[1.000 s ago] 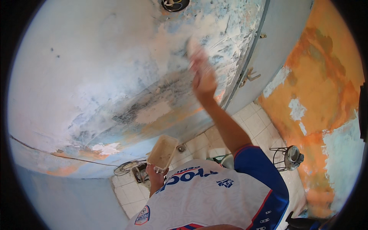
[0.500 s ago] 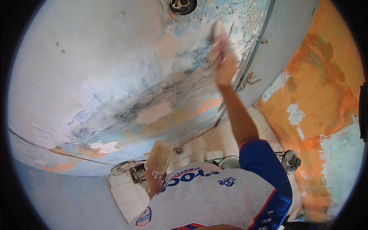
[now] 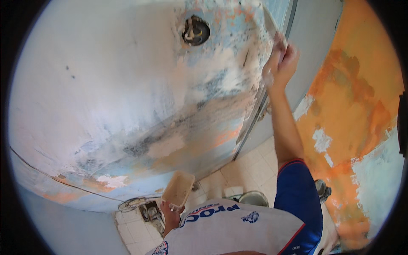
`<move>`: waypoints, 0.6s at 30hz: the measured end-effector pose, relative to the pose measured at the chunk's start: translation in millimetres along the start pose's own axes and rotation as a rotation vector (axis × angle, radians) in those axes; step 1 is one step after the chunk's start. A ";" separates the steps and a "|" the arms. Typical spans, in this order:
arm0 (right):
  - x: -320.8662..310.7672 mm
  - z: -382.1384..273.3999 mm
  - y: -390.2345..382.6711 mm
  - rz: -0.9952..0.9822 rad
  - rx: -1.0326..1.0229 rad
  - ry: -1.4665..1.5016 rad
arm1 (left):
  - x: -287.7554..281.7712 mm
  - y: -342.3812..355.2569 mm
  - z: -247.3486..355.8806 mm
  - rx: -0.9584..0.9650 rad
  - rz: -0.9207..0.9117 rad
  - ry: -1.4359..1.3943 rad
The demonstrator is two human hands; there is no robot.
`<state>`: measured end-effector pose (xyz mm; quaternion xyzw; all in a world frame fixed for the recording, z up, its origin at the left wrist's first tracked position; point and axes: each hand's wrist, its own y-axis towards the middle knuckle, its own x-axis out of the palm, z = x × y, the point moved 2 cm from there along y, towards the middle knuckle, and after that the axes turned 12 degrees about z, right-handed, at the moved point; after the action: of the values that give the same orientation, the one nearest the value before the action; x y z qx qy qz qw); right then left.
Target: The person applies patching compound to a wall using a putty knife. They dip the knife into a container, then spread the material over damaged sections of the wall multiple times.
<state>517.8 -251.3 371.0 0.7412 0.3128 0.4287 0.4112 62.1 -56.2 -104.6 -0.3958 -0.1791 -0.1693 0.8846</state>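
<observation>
My right hand (image 3: pixel 281 61) is raised, its fingers wrapped round a putty knife (image 3: pixel 270 23). The thin blade lies at the patchy wall (image 3: pixel 127 72), close to the edge beside the door frame. White smears mark the fingers and wrist. Low in front of my body, my left hand (image 3: pixel 171 211) grips the near end of a rectangular cream plastic tub (image 3: pixel 180 185), which looks tilted; residue coats its inside. Left of the blade, a round hole (image 3: pixel 196 30) in the wall holds loose wires.
A grey door (image 3: pixel 309 46) with a metal frame stands on the right, beside an orange, peeling wall (image 3: pixel 346 102). On the tiled floor are a round bucket (image 3: pixel 253 198), coiled wire (image 3: pixel 129 205) and a dark square box (image 3: pixel 148 211). A thin cable (image 3: pixel 63 178) runs along the lower wall.
My right hand has moved up and right with the putty knife, from the patchy area to the wall's edge by the door frame. The left hand keeps hold of the tub. The view has shifted upward.
</observation>
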 end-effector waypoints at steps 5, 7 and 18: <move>68.0 -4.7 87.9 -0.028 -0.479 0.023 | 21.0 -8.7 8.4 0.038 0.011 0.093; 76.5 4.1 56.0 -0.148 -0.536 0.005 | 12.8 4.8 1.7 0.007 -0.024 0.049; -39.6 22.8 -135.0 -0.569 0.283 0.442 | 32.2 -4.1 -1.6 0.328 -0.215 0.469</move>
<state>505.8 -228.5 230.8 0.5638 0.6430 0.3996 0.3301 88.9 -65.0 -88.5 -0.1765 -0.0357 -0.3176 0.9310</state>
